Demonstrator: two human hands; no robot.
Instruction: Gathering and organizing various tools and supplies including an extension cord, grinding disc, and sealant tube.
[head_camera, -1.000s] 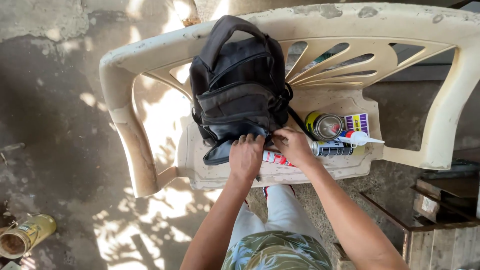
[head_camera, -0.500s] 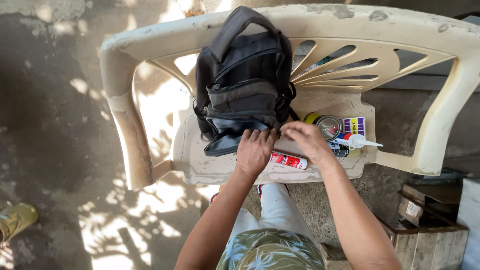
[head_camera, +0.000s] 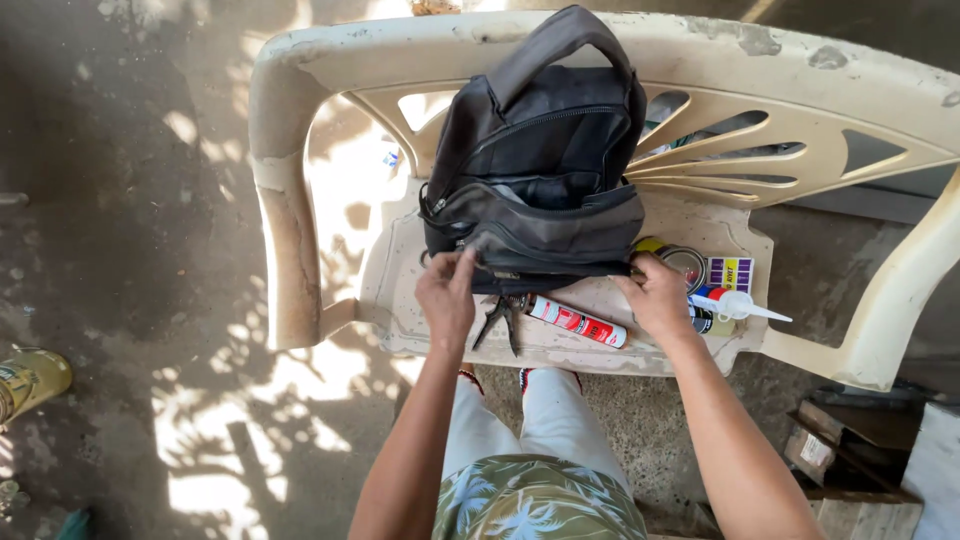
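Currently, left hand (head_camera: 446, 296) pinches the black backpack (head_camera: 540, 170) front edge (likely its zipper) while right hand (head_camera: 657, 296) grips its corner, steadying it on the plastic chair (head_camera: 300, 250).

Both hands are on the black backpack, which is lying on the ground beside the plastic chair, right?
Not quite. Both the left hand and right hand are on the black backpack, but the head view shows it sitting on the seat of the plastic chair, not the ground.

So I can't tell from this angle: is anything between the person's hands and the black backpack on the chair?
Nothing visible. The left hand already touches the backpack at its lower front edge, and the right hand rests against its lower right corner. The pliers and sealant tube lie below, between the hands.
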